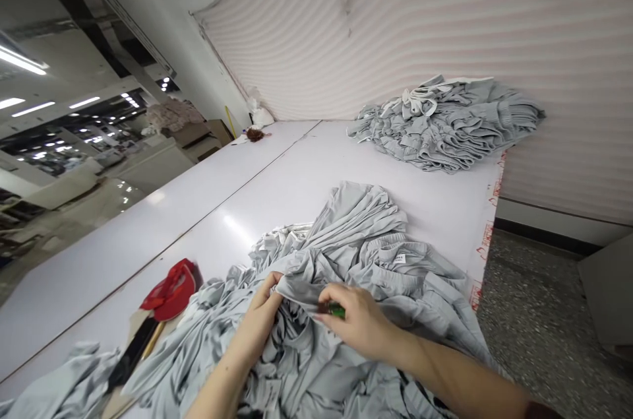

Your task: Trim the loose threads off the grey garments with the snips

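Note:
A heap of light grey garments (pixel 341 359) with gathered elastic waistbands lies in front of me on the table. At its middle, my left hand (pixel 267 297) is closed, pinching the edge of one grey garment (pixel 301 290) between thumb and fingers. My right hand (pixel 359 320) is closed around a small green tool (pixel 336 309), close to the stretched fabric just right of my left hand. Blur and my fingers hide most of that tool, so its exact kind does not show. A white label (pixel 399 258) sits on a waistband to the right of the hands.
A second pile of grey garments (pixel 455 122) rests at the table's far right, against a striped wall covering (pixel 420 23). Left of the near heap lie a red cap (pixel 173 290) and a long black object (pixel 132 350). The white table (pixel 277 181) ends at a taped right edge.

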Demonstrator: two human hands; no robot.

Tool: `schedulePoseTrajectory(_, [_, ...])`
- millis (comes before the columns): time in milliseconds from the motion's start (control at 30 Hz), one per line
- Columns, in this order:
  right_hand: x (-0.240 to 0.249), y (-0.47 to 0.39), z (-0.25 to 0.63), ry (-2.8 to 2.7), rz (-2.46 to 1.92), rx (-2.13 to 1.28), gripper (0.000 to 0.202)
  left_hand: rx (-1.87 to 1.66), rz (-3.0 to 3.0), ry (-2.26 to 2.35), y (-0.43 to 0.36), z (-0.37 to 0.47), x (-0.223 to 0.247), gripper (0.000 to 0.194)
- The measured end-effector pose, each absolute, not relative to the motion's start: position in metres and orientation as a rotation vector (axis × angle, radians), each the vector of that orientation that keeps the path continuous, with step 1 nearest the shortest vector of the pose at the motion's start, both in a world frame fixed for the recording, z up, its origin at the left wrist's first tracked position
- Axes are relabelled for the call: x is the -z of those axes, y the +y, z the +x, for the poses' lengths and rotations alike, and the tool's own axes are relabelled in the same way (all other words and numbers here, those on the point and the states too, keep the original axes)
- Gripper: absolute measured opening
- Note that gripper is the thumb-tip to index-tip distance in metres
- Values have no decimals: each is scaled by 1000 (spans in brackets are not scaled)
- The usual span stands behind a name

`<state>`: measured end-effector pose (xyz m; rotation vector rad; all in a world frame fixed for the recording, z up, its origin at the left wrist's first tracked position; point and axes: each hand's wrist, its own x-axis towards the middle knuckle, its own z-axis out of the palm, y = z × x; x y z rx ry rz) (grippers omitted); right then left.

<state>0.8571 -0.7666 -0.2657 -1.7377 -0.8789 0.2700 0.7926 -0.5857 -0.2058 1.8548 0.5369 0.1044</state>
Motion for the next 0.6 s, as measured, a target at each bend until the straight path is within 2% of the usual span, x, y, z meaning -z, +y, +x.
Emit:
schedulePoseTrajectory(200, [256, -733, 875, -916, -1676, -112, 23, -66, 1479, 525, -586, 786, 207, 25])
schedulePoseTrajectory(367, [261, -724, 878, -846, -1629, -153, 14, -115, 1711, 496, -587, 785, 207, 31])
schedulePoseTrajectory(500, [262, -733, 875, -822, -1603, -216, 16, -179, 1953, 453, -585, 783, 206, 33])
schedulePoseTrajectory(600, [260, -733, 872, -863, -1617, -168, 18, -142, 1878, 458, -585, 782, 208, 32])
